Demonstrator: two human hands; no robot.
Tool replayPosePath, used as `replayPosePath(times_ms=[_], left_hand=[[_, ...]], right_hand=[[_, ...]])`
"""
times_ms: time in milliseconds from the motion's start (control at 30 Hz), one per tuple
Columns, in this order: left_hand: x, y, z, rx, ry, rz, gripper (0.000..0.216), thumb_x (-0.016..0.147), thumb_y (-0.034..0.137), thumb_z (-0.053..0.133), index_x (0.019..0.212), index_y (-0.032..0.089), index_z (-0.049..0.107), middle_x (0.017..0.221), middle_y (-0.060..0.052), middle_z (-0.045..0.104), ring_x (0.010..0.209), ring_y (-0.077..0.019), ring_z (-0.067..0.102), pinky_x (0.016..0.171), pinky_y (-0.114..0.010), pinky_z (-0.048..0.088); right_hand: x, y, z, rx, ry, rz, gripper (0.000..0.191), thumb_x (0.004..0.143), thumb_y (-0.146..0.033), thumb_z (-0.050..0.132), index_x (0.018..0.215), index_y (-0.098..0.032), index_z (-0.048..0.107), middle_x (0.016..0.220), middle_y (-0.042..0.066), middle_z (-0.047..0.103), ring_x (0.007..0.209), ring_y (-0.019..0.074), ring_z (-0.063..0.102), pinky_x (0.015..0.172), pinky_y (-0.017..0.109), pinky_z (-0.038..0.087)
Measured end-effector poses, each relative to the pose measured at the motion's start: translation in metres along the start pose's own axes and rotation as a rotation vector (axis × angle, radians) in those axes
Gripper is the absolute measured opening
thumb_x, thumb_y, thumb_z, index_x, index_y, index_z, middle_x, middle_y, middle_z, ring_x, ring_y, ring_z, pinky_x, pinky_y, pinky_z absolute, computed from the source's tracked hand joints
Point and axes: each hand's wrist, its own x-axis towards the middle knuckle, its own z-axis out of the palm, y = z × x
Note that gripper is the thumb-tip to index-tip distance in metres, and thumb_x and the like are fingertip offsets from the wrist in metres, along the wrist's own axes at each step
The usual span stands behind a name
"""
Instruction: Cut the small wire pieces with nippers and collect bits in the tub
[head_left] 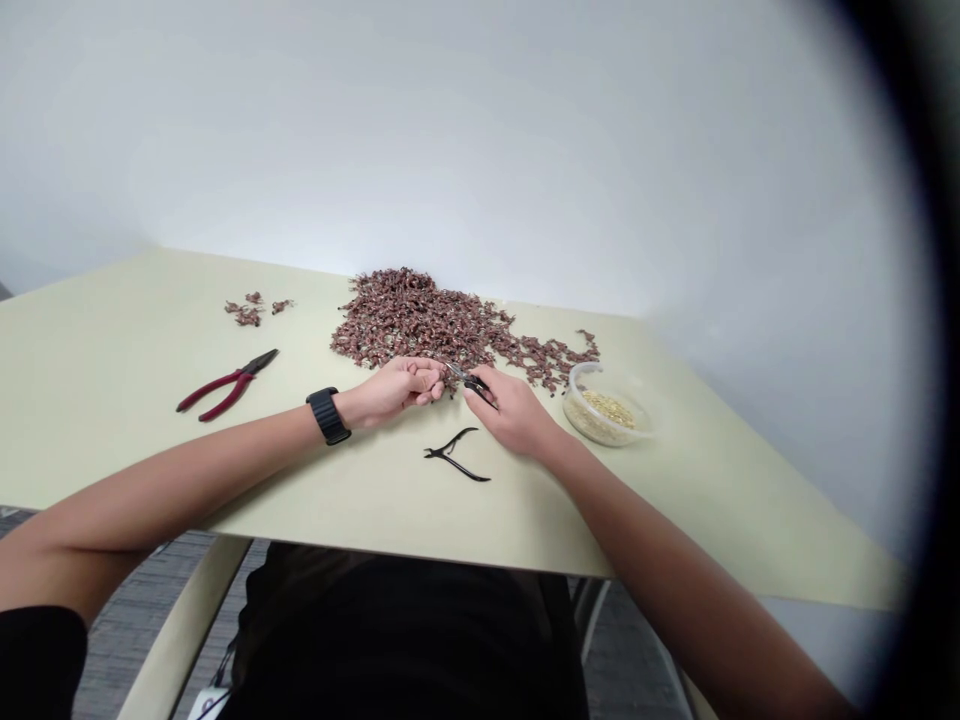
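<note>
My left hand (401,388), with a black watch on its wrist, is closed in a pinch on a small piece I cannot make out, at the near edge of a big heap of small reddish-brown pieces (442,325). My right hand (510,408) is closed round small black-handled pliers (469,380), whose metal tips point at the left fingertips. Both hands rest on the pale table (112,390).
Black nippers (456,455) lie on the table just in front of my hands. Red-handled pliers (225,385) lie to the left. A small cluster of brown pieces (251,310) sits at the far left. A clear round tub (604,405) with golden bits stands at the right.
</note>
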Motion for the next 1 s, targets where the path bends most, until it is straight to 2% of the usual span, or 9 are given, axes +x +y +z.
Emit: replayPosePath(times_ms=[133,267,367,500,633,667,733,867,1000], left_hand=[[0.000,-0.002,0.001,0.081,0.062,0.048,0.023,0.078,0.018,0.070,0.099,0.012,0.061,0.074,-0.003,0.065,0.057,-0.0067,0.046,0.055,-0.020,0.033],[-0.001,-0.008,0.007,0.259,0.166,0.140,0.022,0.088,0.031,0.066,0.100,0.014,0.058,0.071,-0.003,0.065,0.056,-0.0084,0.049,0.056,-0.022,0.038],[-0.002,-0.013,0.010,0.446,0.261,0.198,0.019,0.091,0.029,0.061,0.105,0.016,0.057,0.070,-0.002,0.066,0.056,-0.0106,0.053,0.059,-0.023,0.042],[-0.003,-0.014,-0.001,0.922,0.354,0.335,0.034,0.086,0.012,0.055,0.119,0.019,0.057,0.082,-0.003,0.073,0.072,-0.0150,0.065,0.071,-0.026,0.045],[-0.003,-0.005,-0.017,1.278,0.267,0.414,0.045,0.084,0.007,0.052,0.128,0.017,0.057,0.101,-0.012,0.073,0.088,-0.0203,0.067,0.072,-0.028,0.044],[-0.003,-0.002,-0.018,1.266,0.255,0.423,0.044,0.085,0.008,0.052,0.128,0.017,0.057,0.101,-0.012,0.073,0.089,-0.0204,0.066,0.072,-0.028,0.044],[-0.004,0.004,-0.013,1.071,0.248,0.399,0.038,0.087,0.012,0.054,0.125,0.017,0.056,0.093,-0.009,0.072,0.082,-0.0177,0.065,0.071,-0.027,0.044],[-0.005,0.009,0.003,0.331,0.118,0.160,0.020,0.088,0.025,0.062,0.104,0.015,0.057,0.080,-0.005,0.068,0.059,-0.0089,0.052,0.062,-0.022,0.042],[-0.004,0.007,0.006,0.021,0.032,0.030,0.021,0.079,0.018,0.071,0.094,0.013,0.058,0.081,-0.004,0.066,0.057,-0.0049,0.046,0.060,-0.020,0.037]], right_hand=[[-0.001,-0.006,0.007,0.114,0.013,0.089,0.027,0.102,-0.044,0.046,0.094,-0.019,0.054,0.077,0.001,0.055,0.070,0.0151,0.047,0.067,0.027,0.031],[0.000,-0.018,0.026,0.384,0.049,0.249,0.030,0.100,-0.046,0.046,0.090,-0.019,0.055,0.079,0.001,0.056,0.073,0.0146,0.048,0.067,0.026,0.035],[0.003,-0.028,0.035,0.678,0.025,0.444,0.029,0.096,-0.046,0.049,0.087,-0.019,0.054,0.074,0.000,0.047,0.063,0.0117,0.039,0.054,0.023,0.030],[0.006,-0.034,0.027,1.231,-0.178,0.674,0.030,0.092,-0.050,0.053,0.094,-0.020,0.050,0.073,-0.004,0.034,0.053,0.0081,0.016,0.043,0.020,0.010],[0.009,-0.024,0.009,1.529,-0.457,0.693,0.036,0.089,-0.053,0.055,0.095,-0.018,0.051,0.071,-0.004,0.029,0.055,0.0085,0.011,0.042,0.019,0.005],[0.010,-0.022,0.006,1.506,-0.476,0.683,0.037,0.089,-0.054,0.054,0.095,-0.018,0.052,0.071,-0.004,0.030,0.055,0.0088,0.011,0.042,0.020,0.005],[0.009,-0.018,0.004,1.328,-0.378,0.631,0.037,0.091,-0.055,0.052,0.096,-0.019,0.052,0.071,-0.003,0.032,0.055,0.0092,0.014,0.043,0.021,0.008],[0.005,-0.014,0.007,0.609,0.049,0.329,0.030,0.095,-0.049,0.052,0.091,-0.020,0.052,0.076,0.000,0.047,0.063,0.0120,0.037,0.055,0.024,0.028],[0.001,-0.011,0.006,0.182,0.076,0.105,0.025,0.099,-0.044,0.051,0.095,-0.020,0.054,0.074,0.000,0.051,0.068,0.0143,0.044,0.065,0.027,0.031]])
